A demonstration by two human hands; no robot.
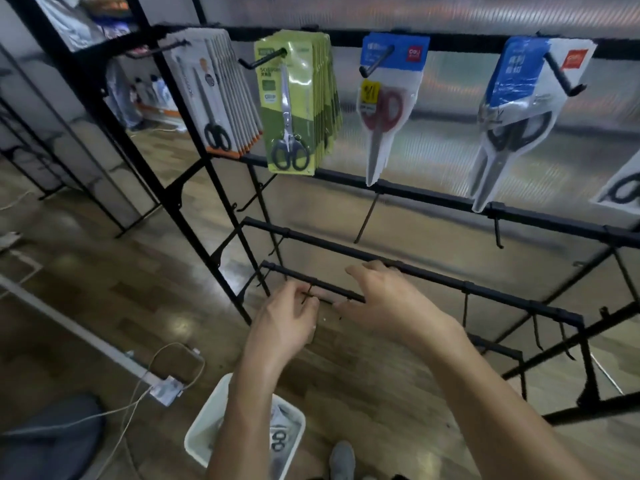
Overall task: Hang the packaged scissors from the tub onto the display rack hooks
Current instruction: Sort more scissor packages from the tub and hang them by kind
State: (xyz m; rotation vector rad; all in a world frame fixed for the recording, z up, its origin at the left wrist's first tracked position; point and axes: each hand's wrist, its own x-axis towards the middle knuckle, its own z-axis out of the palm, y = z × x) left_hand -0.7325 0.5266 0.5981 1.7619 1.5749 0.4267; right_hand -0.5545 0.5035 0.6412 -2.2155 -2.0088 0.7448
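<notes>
Top rail: four hooks stocked. Lower hooks bare. Tub (pixel 202 431) holds more scissor packs (pixel 282 433). My left hand (pixel 285 323) pinches a low hook (pixel 313 297); right hand (pixel 388 303) open, empty.

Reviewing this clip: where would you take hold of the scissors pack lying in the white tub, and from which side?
Take the scissors pack by its upper edge, reaching straight down from above. It lies deep in the white tub, whose walls block the sides, and the left forearm hides part of it. Which end carries the hang hole cannot be told from here.
</notes>
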